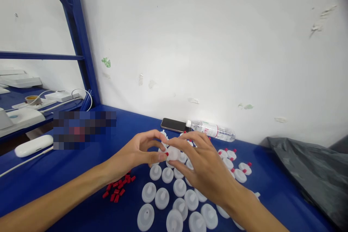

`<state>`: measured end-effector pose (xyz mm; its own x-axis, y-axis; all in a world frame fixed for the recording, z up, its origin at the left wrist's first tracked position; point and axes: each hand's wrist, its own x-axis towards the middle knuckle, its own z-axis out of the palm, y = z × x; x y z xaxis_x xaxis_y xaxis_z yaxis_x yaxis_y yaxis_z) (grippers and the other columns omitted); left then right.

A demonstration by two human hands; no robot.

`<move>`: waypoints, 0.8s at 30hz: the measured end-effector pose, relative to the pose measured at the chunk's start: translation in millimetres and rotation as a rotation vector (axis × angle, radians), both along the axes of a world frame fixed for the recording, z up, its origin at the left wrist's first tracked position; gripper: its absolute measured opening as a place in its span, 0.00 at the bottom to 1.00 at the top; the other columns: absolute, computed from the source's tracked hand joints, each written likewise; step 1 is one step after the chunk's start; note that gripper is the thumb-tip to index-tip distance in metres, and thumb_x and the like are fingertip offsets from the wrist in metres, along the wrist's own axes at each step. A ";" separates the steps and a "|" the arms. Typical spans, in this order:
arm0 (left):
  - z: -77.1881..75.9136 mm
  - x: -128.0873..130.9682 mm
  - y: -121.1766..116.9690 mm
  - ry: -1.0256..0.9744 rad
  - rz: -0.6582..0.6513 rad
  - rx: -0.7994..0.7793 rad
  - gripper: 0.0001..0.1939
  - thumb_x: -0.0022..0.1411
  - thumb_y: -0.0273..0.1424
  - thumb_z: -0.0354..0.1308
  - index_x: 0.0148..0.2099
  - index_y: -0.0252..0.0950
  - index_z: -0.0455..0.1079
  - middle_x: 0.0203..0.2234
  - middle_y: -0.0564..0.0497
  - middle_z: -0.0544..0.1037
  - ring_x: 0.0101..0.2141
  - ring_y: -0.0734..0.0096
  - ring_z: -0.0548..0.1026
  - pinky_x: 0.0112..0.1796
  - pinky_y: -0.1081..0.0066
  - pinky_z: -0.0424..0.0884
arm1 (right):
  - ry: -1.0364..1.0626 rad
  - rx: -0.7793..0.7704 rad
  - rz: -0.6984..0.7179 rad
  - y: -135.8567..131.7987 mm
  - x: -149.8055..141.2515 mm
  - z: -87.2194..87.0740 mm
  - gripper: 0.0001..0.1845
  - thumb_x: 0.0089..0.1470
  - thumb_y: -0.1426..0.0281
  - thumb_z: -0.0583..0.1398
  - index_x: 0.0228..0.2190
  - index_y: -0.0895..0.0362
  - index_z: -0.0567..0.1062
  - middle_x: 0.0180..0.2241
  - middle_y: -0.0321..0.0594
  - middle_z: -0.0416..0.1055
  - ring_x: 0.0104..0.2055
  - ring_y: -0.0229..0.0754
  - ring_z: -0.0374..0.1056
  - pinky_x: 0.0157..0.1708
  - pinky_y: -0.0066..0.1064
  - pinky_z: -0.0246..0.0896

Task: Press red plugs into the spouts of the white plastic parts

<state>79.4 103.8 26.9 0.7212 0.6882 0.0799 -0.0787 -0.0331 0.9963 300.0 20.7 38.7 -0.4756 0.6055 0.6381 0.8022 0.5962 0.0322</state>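
Observation:
Between the fingers of my right hand (201,156) is a white plastic nozzle lid (173,154), round with a spout turned left. The thumb and fingertips of my left hand (149,148) pinch a small red cap (167,154) at that spout. Whether the cap is fully seated I cannot tell. Below my hands, several loose white lids (162,198) lie spout-up on the blue table. A small pile of red caps (116,190) is under my left wrist. Beyond my right hand are several lids with red tips (240,175).
A phone (174,124) and a clear plastic bottle (210,130) lie along the wall. Dark plastic sheeting (301,174) covers the right side of the table. At left are a white device with a cable (34,146) and a blue metal frame (78,36).

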 end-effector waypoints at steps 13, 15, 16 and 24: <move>-10.1 4.2 -5.9 -0.082 -0.247 -0.154 0.23 0.54 0.40 0.75 0.50 0.36 0.83 0.40 0.45 0.86 0.42 0.57 0.82 0.45 0.63 0.73 | 0.054 0.064 0.136 -6.9 -10.8 -3.0 0.07 0.68 0.73 0.64 0.47 0.53 0.75 0.44 0.31 0.83 0.53 0.41 0.72 0.64 0.40 0.53; -10.3 4.7 -6.8 -0.072 -0.241 -0.147 0.22 0.56 0.42 0.75 0.50 0.37 0.83 0.39 0.46 0.86 0.41 0.59 0.82 0.45 0.63 0.74 | 0.070 0.037 0.153 -7.2 -11.4 -2.7 0.03 0.69 0.72 0.63 0.44 0.53 0.75 0.44 0.30 0.83 0.53 0.40 0.73 0.65 0.40 0.52; -9.5 4.9 -7.4 -0.065 -0.248 -0.141 0.21 0.57 0.41 0.75 0.50 0.38 0.83 0.38 0.47 0.85 0.40 0.61 0.81 0.45 0.65 0.73 | 0.079 0.023 0.158 -7.2 -11.3 -2.1 0.02 0.69 0.72 0.63 0.43 0.53 0.75 0.44 0.30 0.83 0.53 0.40 0.73 0.66 0.40 0.51; -0.6 0.4 0.8 -0.003 0.029 0.036 0.24 0.68 0.45 0.66 0.61 0.41 0.73 0.47 0.44 0.81 0.38 0.63 0.81 0.27 0.75 0.69 | 0.160 -0.080 -0.097 3.2 24.6 31.8 0.05 0.68 0.65 0.64 0.40 0.51 0.80 0.44 0.37 0.83 0.48 0.46 0.76 0.55 0.42 0.63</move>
